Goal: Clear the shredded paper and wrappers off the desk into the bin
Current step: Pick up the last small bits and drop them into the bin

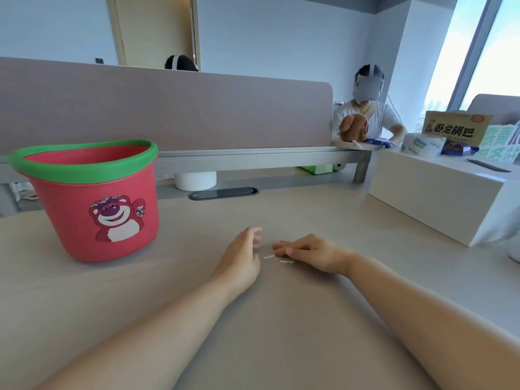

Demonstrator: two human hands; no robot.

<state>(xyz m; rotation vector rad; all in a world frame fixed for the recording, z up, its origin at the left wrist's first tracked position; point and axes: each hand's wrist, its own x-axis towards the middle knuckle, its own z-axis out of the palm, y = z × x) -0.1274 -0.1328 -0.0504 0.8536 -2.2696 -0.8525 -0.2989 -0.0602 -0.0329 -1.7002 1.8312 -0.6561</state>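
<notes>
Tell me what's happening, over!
Left hand and right hand flat on desk, holding nothing. Paper shreds between them. Pink bin left, path clear.

This is an open-plan office. A long pale wood-grain desk point(281, 209) is closed at the back by a low mauve fabric partition screen point(168, 108) on a grey metal rail, with a black oval cable grommet point(223, 193) set into the desktop. Another person sits at the neighbouring workstation point(365, 114) beyond the screen, beside tall floor-to-ceiling windows point(478, 52).

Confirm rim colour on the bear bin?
Green rim on the round pink plastic bin; clearest in the head view.
</notes>
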